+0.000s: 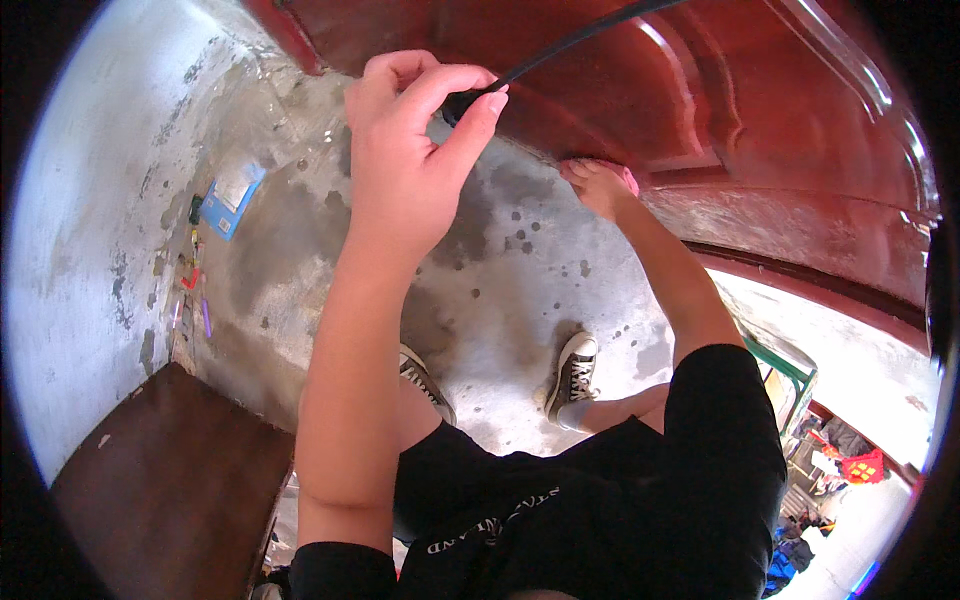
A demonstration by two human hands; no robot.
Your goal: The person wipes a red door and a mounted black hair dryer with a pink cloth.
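Between the thumb and fingers of my left hand (420, 127) is a black cord (570, 46). The cord runs off toward the top right, and a thicker dark part of it shows behind my thumb. Lower and to the right, my right hand (600, 186) presses a pink cloth (628, 178) against the bottom part of a dark red panelled door (600, 97). Most of the cloth is hidden under the hand. The door's surface is glossy, with raised moulding that catches the light.
Water spots mark the concrete floor (495, 300). Along the peeling wall (82, 225) lie a blue packet (229, 206) and small coloured items. A brown board (172, 480) is at lower left. At right are a green metal frame (802, 390) and a red decoration (862, 466).
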